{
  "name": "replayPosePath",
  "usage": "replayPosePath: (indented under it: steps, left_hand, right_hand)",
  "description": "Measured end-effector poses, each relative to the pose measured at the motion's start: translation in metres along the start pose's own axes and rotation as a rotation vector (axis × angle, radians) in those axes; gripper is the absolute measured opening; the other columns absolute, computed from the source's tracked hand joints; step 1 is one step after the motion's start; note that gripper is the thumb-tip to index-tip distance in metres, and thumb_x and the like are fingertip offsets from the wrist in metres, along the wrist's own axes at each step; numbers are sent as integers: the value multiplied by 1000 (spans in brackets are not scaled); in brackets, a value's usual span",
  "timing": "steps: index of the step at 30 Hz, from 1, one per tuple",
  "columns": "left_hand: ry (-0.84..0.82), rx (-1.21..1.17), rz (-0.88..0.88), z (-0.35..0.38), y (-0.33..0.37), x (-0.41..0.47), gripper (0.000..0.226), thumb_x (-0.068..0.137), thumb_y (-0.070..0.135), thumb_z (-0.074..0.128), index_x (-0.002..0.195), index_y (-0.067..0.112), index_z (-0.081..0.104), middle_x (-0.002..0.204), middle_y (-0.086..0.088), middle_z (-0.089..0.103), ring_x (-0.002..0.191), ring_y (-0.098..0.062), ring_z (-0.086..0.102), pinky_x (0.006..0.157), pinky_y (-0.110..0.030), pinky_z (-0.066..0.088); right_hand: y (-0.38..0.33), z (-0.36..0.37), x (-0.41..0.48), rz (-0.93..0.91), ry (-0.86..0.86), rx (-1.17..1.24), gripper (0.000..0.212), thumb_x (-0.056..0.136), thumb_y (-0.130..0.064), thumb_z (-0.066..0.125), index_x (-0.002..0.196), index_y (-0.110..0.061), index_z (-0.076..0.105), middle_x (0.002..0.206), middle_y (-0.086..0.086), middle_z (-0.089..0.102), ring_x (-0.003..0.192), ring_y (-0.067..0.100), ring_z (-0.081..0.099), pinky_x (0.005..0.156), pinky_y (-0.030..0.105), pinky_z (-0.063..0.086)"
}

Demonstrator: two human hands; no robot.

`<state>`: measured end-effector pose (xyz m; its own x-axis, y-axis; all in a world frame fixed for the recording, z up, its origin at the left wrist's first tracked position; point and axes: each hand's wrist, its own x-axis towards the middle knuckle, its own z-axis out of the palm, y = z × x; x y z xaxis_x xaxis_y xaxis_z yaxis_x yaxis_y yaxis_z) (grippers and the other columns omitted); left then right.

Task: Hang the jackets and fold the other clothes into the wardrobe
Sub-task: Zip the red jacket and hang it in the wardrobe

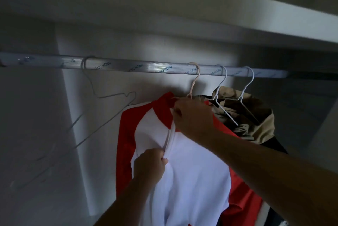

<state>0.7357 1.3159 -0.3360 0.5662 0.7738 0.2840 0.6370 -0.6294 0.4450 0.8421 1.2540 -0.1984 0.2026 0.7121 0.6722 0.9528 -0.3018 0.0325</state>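
A red and white jacket [192, 170] hangs from a pale hanger [195, 79] hooked over the silver wardrobe rail [128, 65]. My right hand [192, 115] grips the jacket at its red collar, just under the hanger's neck. Lower down, my left hand [150, 165] pinches the white front edge of the jacket along the zip line. The jacket's lower part runs out of the frame.
An empty wire hanger [102, 95] hangs on the rail to the left, blurred. To the right, two white hangers [234, 93] carry a khaki garment [256, 115] and something dark. A white shelf [237, 20] runs above the rail; the wardrobe's back wall is behind.
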Motion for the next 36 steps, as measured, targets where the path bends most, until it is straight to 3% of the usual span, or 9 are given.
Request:
replayPosePath:
  steps: [8,13,17,20,22,25,28,32,36]
  left_hand:
    - [-89,19,26,5,8,-7,22,94,38,52,90,18,61,82,4,65,77,-8,63,71,-18,47]
    - [0,-143,6,-36,25,28,12,93,25,48,95,18,58,86,3,64,79,-12,63,70,-28,52]
    - [267,-400,-79,-73,56,79,38,91,37,52,106,1,52,91,-11,61,87,-29,61,71,-33,46]
    - [138,-403,-270,-82,67,103,73,86,46,60,134,-2,34,116,-19,60,101,-36,64,84,-43,54]
    - [24,-322,-278,-81,63,107,53,90,36,59,120,-6,50,98,-18,69,83,-32,70,74,-41,59]
    - [17,-485,-309,-82,55,112,35,92,25,54,66,3,62,49,-10,64,40,-18,63,42,-25,52]
    - [101,-719,-426,-91,51,120,30,92,13,53,62,12,50,56,-2,57,43,-13,54,35,-15,40]
    - [398,-398,-41,-91,55,103,13,85,27,57,88,15,54,75,2,56,68,-17,56,62,-28,43]
    - [-34,-452,414,-71,78,69,26,81,45,67,93,26,53,73,17,58,67,6,58,61,-10,45]
  right_hand:
    - [21,-20,1,-22,-133,195,18,86,-29,63,96,-17,71,100,-1,61,97,20,58,87,36,43]
    - [53,-20,-13,254,16,391,42,84,-19,64,125,-12,56,121,9,54,111,27,53,94,38,42]
    - [66,-10,2,634,-158,566,52,89,-30,61,133,-6,45,129,17,54,121,31,50,94,30,37]
    - [64,-8,11,667,-201,490,32,83,-31,65,108,-12,64,104,10,69,103,29,62,75,25,39]
    - [59,-9,15,622,-157,465,17,79,-21,63,93,-15,71,90,6,71,92,27,66,69,24,42]
    - [54,-12,19,609,-44,533,22,79,-14,58,93,-17,75,90,6,73,89,26,66,76,31,52]
    - [60,-17,21,583,6,675,21,86,-12,57,94,-14,76,89,8,74,84,26,68,78,39,55]
    - [69,-31,24,713,-113,1130,23,93,-4,55,75,-10,67,76,20,61,63,29,56,58,37,51]
    - [74,-27,17,706,-294,997,22,95,0,47,100,-3,68,76,10,64,73,27,62,78,50,55]
